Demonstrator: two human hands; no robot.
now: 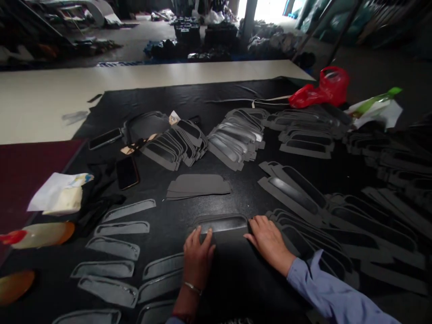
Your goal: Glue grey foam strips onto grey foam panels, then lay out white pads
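A dark grey panel with a glossy black inset [224, 224] lies flat on the black-covered table, between my hands. My left hand [198, 247] rests on its left end, fingers apart. My right hand [266, 236] touches its right end with the fingertips, the thumb spread away from the fingers. Just beyond lies a small stack of plain grey panels [199, 185]. Several lighter grey curved pieces with dark, wet-looking edges [113, 247] are laid out to the left of my left hand.
Fanned piles of grey panels [236, 137] cover the table's far side and right. Two phones [127, 173], folded paper [59, 193] and a bottle with a red tip [42, 235] lie at the left. A red plastic bag [332, 85] and a green-capped bottle [374, 102] are at the far right.
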